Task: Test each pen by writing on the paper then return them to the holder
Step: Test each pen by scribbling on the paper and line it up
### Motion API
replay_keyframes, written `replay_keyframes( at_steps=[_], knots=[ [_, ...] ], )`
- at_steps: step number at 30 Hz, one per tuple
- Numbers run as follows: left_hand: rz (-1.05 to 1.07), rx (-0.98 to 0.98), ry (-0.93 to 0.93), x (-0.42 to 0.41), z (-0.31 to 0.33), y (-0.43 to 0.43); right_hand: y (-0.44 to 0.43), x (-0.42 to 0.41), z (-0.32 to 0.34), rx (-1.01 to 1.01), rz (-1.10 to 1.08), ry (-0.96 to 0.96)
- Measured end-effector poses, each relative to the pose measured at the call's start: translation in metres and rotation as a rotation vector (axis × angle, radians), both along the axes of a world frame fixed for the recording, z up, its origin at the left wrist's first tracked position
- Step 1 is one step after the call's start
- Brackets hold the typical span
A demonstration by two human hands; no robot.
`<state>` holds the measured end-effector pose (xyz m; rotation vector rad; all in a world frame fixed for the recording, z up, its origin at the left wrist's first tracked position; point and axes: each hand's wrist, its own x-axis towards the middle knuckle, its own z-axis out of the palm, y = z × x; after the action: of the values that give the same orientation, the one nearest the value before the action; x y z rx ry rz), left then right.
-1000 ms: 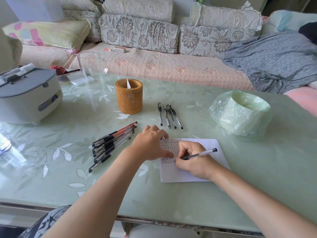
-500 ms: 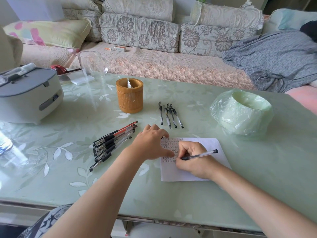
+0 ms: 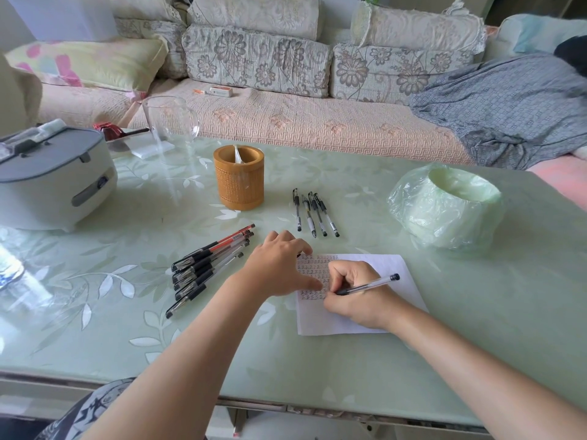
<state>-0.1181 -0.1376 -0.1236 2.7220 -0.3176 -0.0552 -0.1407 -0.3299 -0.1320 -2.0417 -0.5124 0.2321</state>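
Observation:
My right hand [image 3: 354, 292] grips a clear black-tipped pen [image 3: 370, 285] with its tip down on the white paper [image 3: 394, 271], among rows of small written marks. My left hand [image 3: 279, 265] lies flat with spread fingers on the paper's left edge. A pile of several pens [image 3: 209, 268], black and red, lies left of my left hand. Several more black pens [image 3: 313, 212] lie in a row beyond the paper. The round bamboo holder [image 3: 239, 181] stands further back with something pale inside.
A grey-lidded white appliance [image 3: 50, 182] sits at the left. A clear glass vase [image 3: 170, 122] stands behind the holder. A green bowl wrapped in a plastic bag [image 3: 448, 208] is at the right. A sofa with cushions lies beyond the table's far edge.
My right hand has shifted slightly along the bottom row of marks while writing. My left hand stays pressed on the paper. The view has shifted slightly.

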Motion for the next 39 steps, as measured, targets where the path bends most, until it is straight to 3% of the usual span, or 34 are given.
replay_keyframes(
  at_steps=[7, 11, 17, 23, 29, 34, 39],
  knots=[
    [-0.023, 0.012, 0.006, -0.004, 0.005, 0.001, -0.003, 0.006, 0.005, 0.334, -0.186, 0.163],
    [-0.021, -0.051, 0.02, -0.007, 0.01, 0.01, -0.004, 0.008, 0.007, 0.381, -0.199, 0.213],
    [0.02, 0.028, 0.021, -0.012, 0.017, 0.023, -0.011, 0.01, 0.015, 0.371, -0.13, 0.258],
    [0.122, 0.059, -0.013, -0.011, 0.014, 0.022, -0.013, 0.014, 0.027, 0.579, -0.088, 0.475],
    [0.146, -0.082, -0.071, -0.012, 0.022, 0.02, -0.012, 0.02, 0.032, 0.282, -0.162, 0.198],
    [0.114, -0.166, -0.113, -0.015, 0.026, 0.016, -0.013, 0.021, 0.031, -0.174, -0.203, -0.22],
    [0.09, -0.169, -0.11, -0.017, 0.027, 0.014, -0.013, 0.02, 0.031, -0.378, -0.191, -0.522]
  ],
)
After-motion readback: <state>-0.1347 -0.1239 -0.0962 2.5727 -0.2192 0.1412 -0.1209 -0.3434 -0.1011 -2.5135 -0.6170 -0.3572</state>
